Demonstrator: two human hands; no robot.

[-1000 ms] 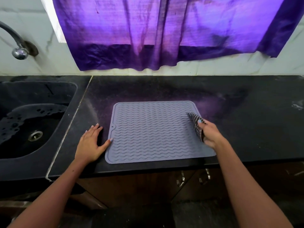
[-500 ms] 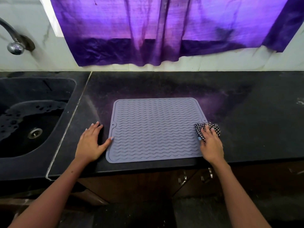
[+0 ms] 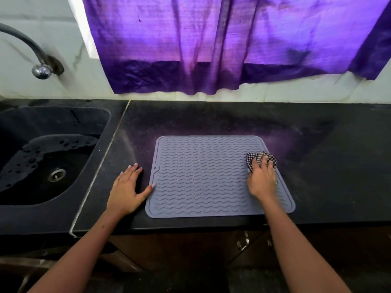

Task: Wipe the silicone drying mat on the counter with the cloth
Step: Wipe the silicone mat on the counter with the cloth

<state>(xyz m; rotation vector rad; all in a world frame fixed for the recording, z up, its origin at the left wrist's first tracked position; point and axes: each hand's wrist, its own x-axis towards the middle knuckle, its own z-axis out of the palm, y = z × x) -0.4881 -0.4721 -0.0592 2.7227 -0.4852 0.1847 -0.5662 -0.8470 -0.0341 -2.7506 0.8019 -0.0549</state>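
Note:
The grey silicone drying mat [image 3: 203, 178], ribbed with wavy lines, lies flat on the black counter [image 3: 317, 166] near its front edge. A crumpled black-and-white checked cloth [image 3: 252, 158] sits on the mat's right side, by the right edge. My right hand [image 3: 262, 178] covers the cloth, its fingers bent over it and holding it down on the mat. My left hand [image 3: 127, 189] rests flat on the counter just left of the mat, fingers straight, with the thumb tip touching the mat's left edge.
A black sink [image 3: 42, 157] with a drain is set into the counter at the left, and a tap [image 3: 41, 70] hangs over it. A purple curtain [image 3: 211, 49] hangs on the back wall. Cabinet handles [image 3: 243, 243] show below the counter's front edge.
My right hand turned the cloth from upright to pressed down on the mat's right edge, then slid it slightly inward. My left hand has stayed beside the mat.

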